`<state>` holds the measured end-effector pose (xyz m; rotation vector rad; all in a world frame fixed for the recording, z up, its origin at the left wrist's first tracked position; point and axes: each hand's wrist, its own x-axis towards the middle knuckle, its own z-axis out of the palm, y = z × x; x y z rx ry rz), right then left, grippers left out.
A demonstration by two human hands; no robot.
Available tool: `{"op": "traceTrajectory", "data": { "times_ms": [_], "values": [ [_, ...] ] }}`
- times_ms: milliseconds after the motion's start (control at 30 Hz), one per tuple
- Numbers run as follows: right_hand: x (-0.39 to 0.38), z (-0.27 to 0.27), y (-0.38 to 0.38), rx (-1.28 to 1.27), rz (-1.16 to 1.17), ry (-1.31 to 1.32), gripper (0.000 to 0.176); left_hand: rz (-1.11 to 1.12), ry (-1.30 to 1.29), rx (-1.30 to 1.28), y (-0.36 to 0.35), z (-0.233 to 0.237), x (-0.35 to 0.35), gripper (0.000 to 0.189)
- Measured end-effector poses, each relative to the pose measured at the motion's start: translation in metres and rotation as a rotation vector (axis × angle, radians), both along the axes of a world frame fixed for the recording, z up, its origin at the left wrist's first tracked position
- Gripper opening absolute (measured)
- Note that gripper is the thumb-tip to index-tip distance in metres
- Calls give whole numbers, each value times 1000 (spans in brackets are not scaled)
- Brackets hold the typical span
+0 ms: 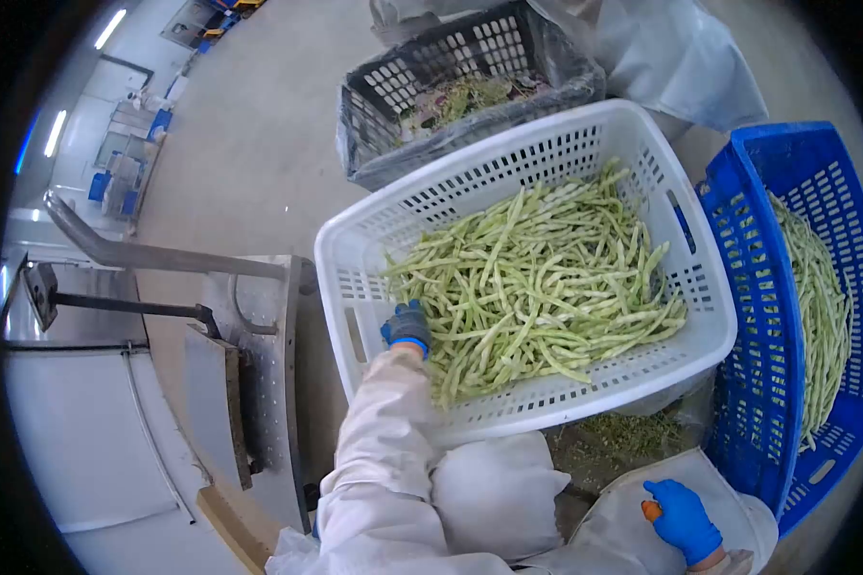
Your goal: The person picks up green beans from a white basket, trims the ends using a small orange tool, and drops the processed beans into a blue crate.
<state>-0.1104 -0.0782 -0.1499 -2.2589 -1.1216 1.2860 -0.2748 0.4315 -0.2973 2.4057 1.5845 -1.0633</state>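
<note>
My left hand [408, 327], in a grey and blue glove, reaches inside the large white plastic crate [527, 153]. Its fingers are curled at the left edge of a heap of pale green beans [547, 278], and their tips are partly hidden there. Over my lap, in front of the crate, my right hand [683, 521] wears a blue glove and is closed. A small orange thing [651, 510] shows at its fingers; its kind is hard to make out. The white crate sits tilted before me, its floor largely covered with beans.
A blue crate [753, 287] with more green beans [813, 316] leans at the right. Behind the white crate stands a grey crate [374, 158] holding plant scraps [470, 101]. A metal cart with a bent handle [163, 257] is at the left. Plant debris [623, 436] lies below.
</note>
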Motion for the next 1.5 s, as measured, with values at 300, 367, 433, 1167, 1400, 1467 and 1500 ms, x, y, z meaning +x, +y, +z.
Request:
{"op": "traceTrajectory", "data": {
  "times_ms": [300, 367, 433, 1167, 1400, 1467, 1500],
  "values": [
    [1, 12, 3, 40, -15, 37, 35, 41, -945, 72, -2, 129, -33, 72],
    [0, 14, 4, 44, -22, 39, 35, -65, -1051, 86, -7, 151, -27, 72],
    [0, 15, 4, 57, 3, 17, 36, -132, -1051, -75, -19, 177, -9, 73],
    [2, 21, 6, 76, -15, 21, 35, -23, -700, -300, -30, 17, 19, 30],
    [0, 20, 7, 134, -7, 9, 34, -342, -361, -404, -3, 9, -44, 33],
    [1, 18, 6, 133, -7, -24, 34, -126, -407, -423, -15, -4, -33, 57],
    [2, 19, 7, 107, -7, -24, 34, -97, -370, -397, -22, -9, -24, 65]
  ]
}}
